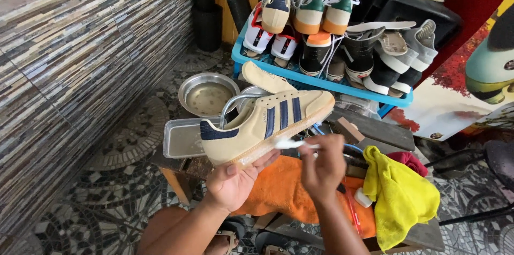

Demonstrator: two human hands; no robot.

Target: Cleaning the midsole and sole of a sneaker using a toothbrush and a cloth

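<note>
Left hand cupped under cream suede sneaker with navy stripes, gripping its sole, right hand pinched closed around small white brush touching the sole edge, above orange cloth

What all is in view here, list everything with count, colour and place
sneaker: one, beige with navy stripes, held up at centre
small brush: one, white, against the sneaker's sole edge
blue rack: one, behind, packed with shoes
round metal bowl: one, silver, left of the rack
metal tray: one, silver, behind the sneaker's heel
orange cloth: one, on the bench below the hands
yellow cloth: one, right end of the bench
left hand: under the sneaker, holding it
right hand: fingers gripping the small brush
</note>
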